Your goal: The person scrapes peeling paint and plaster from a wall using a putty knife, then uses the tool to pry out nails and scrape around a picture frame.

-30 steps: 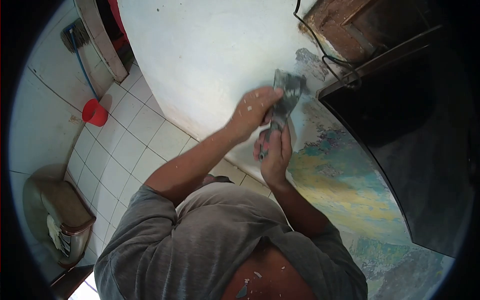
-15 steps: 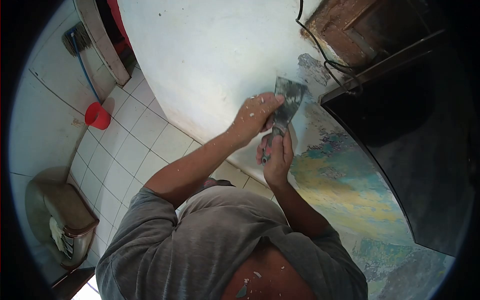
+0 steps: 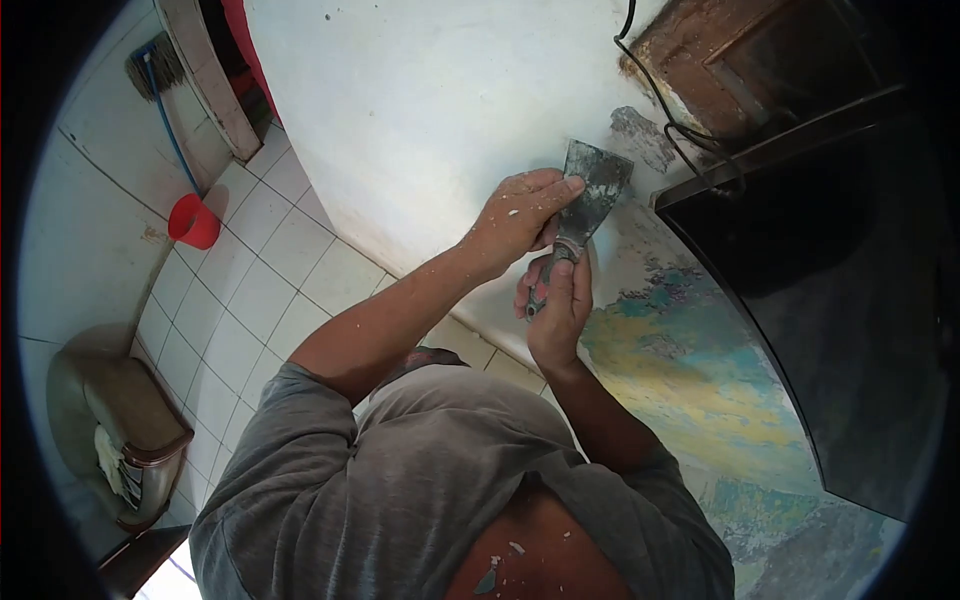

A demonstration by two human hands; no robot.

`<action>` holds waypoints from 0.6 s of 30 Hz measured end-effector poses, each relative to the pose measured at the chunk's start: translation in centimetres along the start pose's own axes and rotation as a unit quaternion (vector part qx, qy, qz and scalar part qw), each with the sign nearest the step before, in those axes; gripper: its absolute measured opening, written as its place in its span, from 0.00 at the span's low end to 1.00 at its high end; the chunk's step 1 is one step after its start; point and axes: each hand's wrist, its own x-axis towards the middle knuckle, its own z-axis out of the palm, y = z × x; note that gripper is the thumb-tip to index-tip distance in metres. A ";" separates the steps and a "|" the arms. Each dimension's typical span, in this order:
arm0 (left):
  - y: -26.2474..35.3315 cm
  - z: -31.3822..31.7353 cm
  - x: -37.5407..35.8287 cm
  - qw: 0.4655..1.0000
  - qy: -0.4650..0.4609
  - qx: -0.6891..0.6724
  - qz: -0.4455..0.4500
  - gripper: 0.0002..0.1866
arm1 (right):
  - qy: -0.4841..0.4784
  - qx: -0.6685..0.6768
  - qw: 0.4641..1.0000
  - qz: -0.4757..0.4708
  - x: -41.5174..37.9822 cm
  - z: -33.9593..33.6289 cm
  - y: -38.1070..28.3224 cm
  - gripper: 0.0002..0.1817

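A wide-bladed scraper, its blade smeared with pale residue, is held in both hands close to the wall. My left hand grips the blade from the side, thumb on its face; its fingers behind are partly hidden. Lower down, my right hand is closed round the handle. Just beyond the blade's top edge is a grey patch of bared wall. Flaked yellow and teal paint covers the wall to the right. White chips stick to my left hand.
A large black panel juts out on the right, with a black cable and brown wooden frame above. At left are a red bucket, a broom, an armchair and tiled floor.
Both hands and the scraper have shifted slightly up and right, and the blade has tilted a little to the right. Fewer white chips show on my left hand.
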 end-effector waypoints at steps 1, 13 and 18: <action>0.3 -0.3 0.2 1.000 -0.009 0.002 0.000 0.22 | -0.018 0.000 1.000 -0.010 0.1 -0.4 0.7 0.20; -0.7 0.0 -0.2 1.000 -0.021 0.013 -0.013 0.22 | -0.003 0.008 1.000 0.017 -1.0 -1.0 0.8 0.24; 0.7 -0.2 0.3 0.999 0.020 0.018 0.025 0.22 | -0.039 0.001 0.999 0.001 1.5 -0.4 -0.4 0.23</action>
